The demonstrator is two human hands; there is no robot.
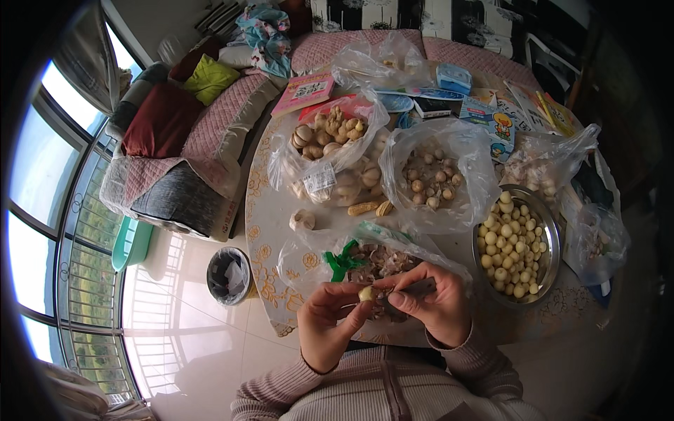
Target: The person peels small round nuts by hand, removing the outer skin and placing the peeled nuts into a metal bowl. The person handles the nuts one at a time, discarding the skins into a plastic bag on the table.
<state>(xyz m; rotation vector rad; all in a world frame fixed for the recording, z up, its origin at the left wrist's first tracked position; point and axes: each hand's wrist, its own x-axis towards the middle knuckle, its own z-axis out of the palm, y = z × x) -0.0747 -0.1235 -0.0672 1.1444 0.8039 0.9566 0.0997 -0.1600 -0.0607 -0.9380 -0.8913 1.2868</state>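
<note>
Between the thumb and fingers of my left hand (331, 318) is a pale, peeled-looking garlic clove (367, 293). My right hand (441, 304) is close beside it, thumb and forefinger pinching what looks like a strip of brownish garlic skin at the clove's right side. Below both hands, an opened clear plastic bag (300, 263) with a green tie (343, 260) holds a heap of dry garlic skins (387, 258). To the right stands an oval steel bowl (554, 263) filled with several peeled round garlic bulbs (508, 244). Beyond the skins, another plastic bag (474, 158) contains small unpeeled bulbs (433, 176).
A bag of ginger (334, 129) and whole garlic sits at the back left. Near it lie a loose garlic bulb (302, 220) and peanuts (363, 209). Books (305, 93) and boxes (489, 126) cover the far side. A lined bin (229, 276) stands left of the table (263, 210).
</note>
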